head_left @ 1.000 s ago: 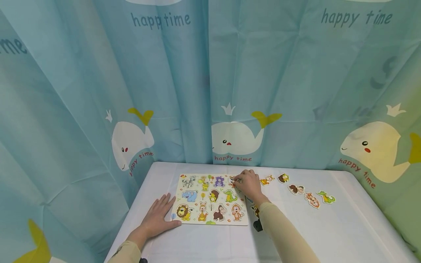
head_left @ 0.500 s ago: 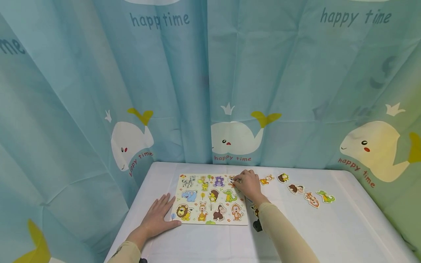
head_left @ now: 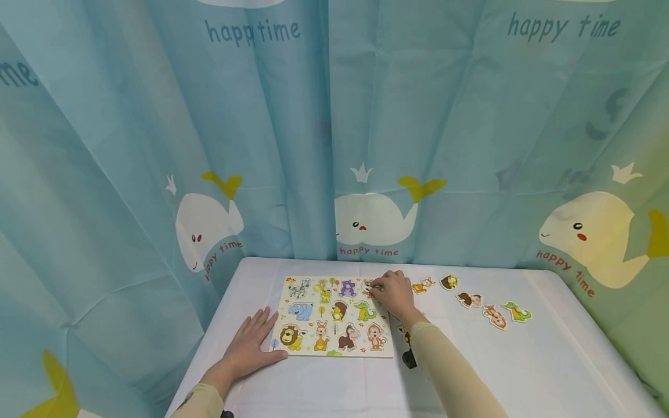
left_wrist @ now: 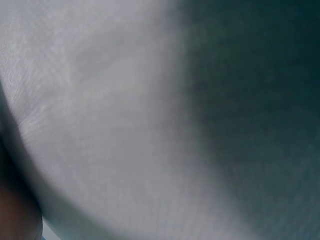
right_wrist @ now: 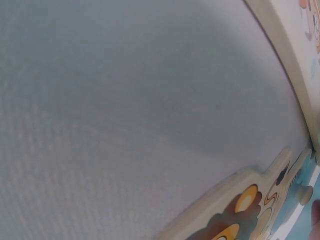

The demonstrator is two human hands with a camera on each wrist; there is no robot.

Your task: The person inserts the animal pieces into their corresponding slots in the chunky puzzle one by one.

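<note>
An animal puzzle board [head_left: 305, 354] with rows of cartoon animals lies on the white-covered table. My right hand [head_left: 394, 293] reaches over its far right corner, fingertips and thumb pinching a small orange-and-white animal puzzle piece [head_left: 367, 287], which the fingers partly cover. My left hand [head_left: 251, 345] lies flat with its fingers spread, touching the board's left side near the lower corner. Beneath the right forearm, a lion piece [right_wrist: 235, 212] and a blue piece with a knob [right_wrist: 295, 192] show beside the board's edge [right_wrist: 295, 75] in the right wrist view.
Right of the board lie a kangaroo piece [head_left: 423, 285], a hedgehog piece [head_left: 449, 282], a brown horse-like piece [head_left: 470, 300], a monkey piece [head_left: 495, 317] and a crocodile piece [head_left: 517, 312]. A blue curtain [head_left: 292, 145] hangs behind the table [head_left: 549, 360]. The left wrist view shows blurred cloth.
</note>
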